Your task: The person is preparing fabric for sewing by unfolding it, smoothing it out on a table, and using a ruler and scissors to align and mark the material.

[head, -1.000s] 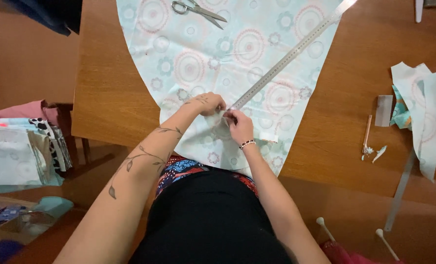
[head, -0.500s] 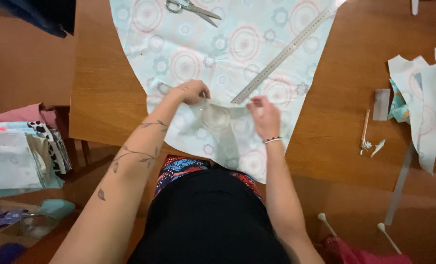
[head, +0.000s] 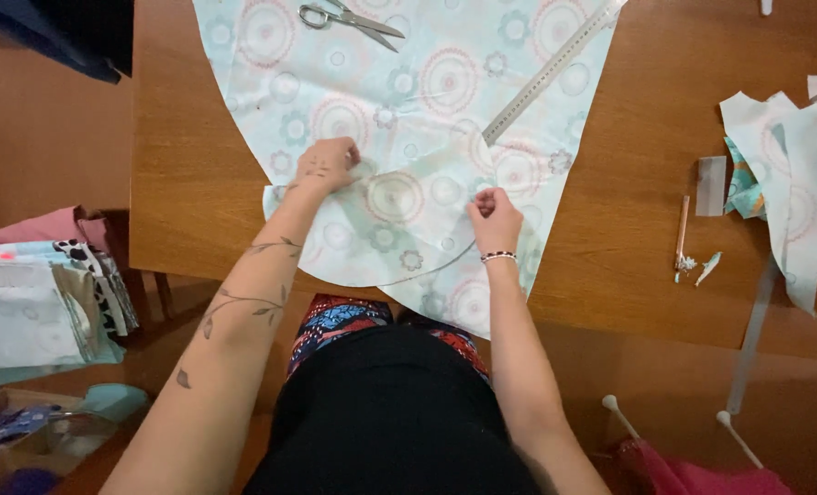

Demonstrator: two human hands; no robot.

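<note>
Now: two hands spread apart on patterned fabric

Both hands rest on a pale patterned fabric [head: 445,101] that lies across a wooden table [head: 638,229] and hangs over its near edge. The left hand [head: 328,165] is curled, fingertips pressed together on a translucent curved sheet [head: 395,215] lying on the cloth. The right hand [head: 495,213] is closed in a loose fist, pinching that sheet's right side. Compared with half a second ago, the hands have moved farther apart, the right one nearer. A metal ruler [head: 551,71] lies diagonally on the fabric, far right of the hands; scissors [head: 349,20] lie at the far edge. Fabric scraps [head: 784,174] sit far right. On the floor at left, a stack of folded fabrics [head: 33,293] stands.
</note>
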